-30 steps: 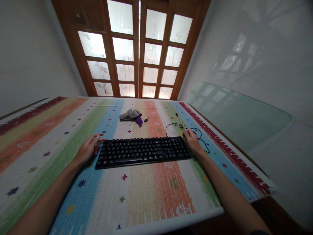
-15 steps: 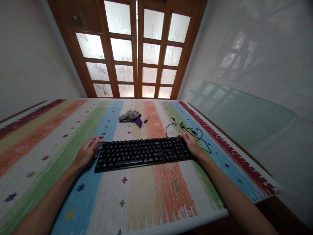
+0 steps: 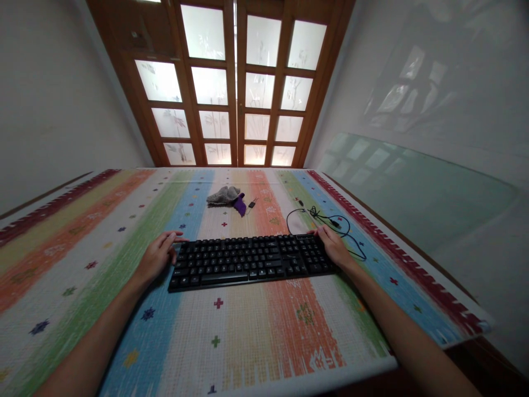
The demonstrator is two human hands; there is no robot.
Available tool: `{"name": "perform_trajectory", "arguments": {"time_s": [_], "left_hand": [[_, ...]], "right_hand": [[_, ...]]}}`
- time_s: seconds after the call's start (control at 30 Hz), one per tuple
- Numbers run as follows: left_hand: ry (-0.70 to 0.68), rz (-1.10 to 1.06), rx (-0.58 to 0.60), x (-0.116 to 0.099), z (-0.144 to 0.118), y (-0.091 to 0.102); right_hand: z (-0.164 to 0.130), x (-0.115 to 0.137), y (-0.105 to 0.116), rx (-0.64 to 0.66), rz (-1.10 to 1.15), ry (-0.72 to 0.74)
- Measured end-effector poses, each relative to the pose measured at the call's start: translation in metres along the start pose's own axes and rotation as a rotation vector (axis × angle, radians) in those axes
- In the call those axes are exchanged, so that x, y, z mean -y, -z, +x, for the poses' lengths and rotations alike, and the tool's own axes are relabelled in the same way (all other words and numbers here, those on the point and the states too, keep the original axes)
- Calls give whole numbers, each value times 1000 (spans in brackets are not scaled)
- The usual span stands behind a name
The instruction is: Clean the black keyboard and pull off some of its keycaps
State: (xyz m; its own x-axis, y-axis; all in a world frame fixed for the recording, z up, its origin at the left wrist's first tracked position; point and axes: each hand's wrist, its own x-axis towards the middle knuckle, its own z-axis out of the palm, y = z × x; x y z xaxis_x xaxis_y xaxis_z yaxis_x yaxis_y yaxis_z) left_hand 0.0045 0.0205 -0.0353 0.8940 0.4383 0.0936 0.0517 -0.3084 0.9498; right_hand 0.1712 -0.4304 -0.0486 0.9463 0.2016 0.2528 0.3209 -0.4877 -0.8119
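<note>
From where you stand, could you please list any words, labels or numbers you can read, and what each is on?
None can be read.
Keyboard: the key legends are too small and blurred.
Striped mat: only woven crosses and motifs, no letters.

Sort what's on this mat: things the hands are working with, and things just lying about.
In hand: keyboard, held at its ends by left hand and right hand; its black cable.
Lying about: grey cloth, purple item, small clip.
</note>
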Motion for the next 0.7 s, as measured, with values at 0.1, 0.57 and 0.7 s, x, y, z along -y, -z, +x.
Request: {"name": "perform_trajectory", "arguments": {"time_s": [0.1, 0.57, 0.7], "left_hand": [[-4, -7, -2, 0, 0, 0], [-31, 32, 33, 7, 2, 1], [-34, 51, 37, 6, 3, 2]], "right_hand": [[-3, 1, 3, 1, -46, -9], [15, 20, 2, 21, -313, 215], [28, 46, -24, 151, -425, 343]]}}
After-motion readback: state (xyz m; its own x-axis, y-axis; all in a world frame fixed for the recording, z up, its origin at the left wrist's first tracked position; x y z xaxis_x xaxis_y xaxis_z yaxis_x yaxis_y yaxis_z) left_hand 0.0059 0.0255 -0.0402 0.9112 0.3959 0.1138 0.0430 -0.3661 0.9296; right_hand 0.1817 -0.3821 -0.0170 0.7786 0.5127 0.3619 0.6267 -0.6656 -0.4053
